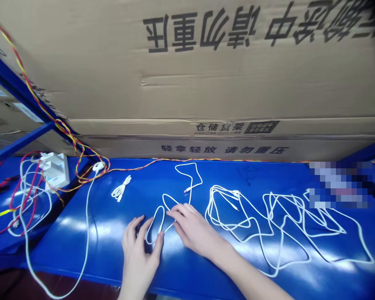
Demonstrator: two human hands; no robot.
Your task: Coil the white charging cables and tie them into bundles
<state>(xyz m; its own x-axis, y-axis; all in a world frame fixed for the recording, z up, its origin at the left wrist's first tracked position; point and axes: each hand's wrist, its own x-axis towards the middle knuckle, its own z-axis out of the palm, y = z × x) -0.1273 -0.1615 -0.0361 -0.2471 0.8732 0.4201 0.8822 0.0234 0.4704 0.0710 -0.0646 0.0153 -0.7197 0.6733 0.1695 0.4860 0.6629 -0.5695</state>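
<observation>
Two hands on the blue bench (pixel 187 266): left hand (pixel 140 254) and right hand (pixel 193 229), fingers spread, apparently not gripping, at a looped white cable (pixel 190 191) – light, limp, best pinched at its loop.

Large printed cardboard cartons (pixel 187 71) behind a glossy blue steel shelf (pixel 65 246), dark reddish floor (pixel 15 285) just below

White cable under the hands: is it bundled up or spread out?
Spread out. The white cable lies in loose open loops on the blue steel shelf, between the left hand and the right hand.
</observation>
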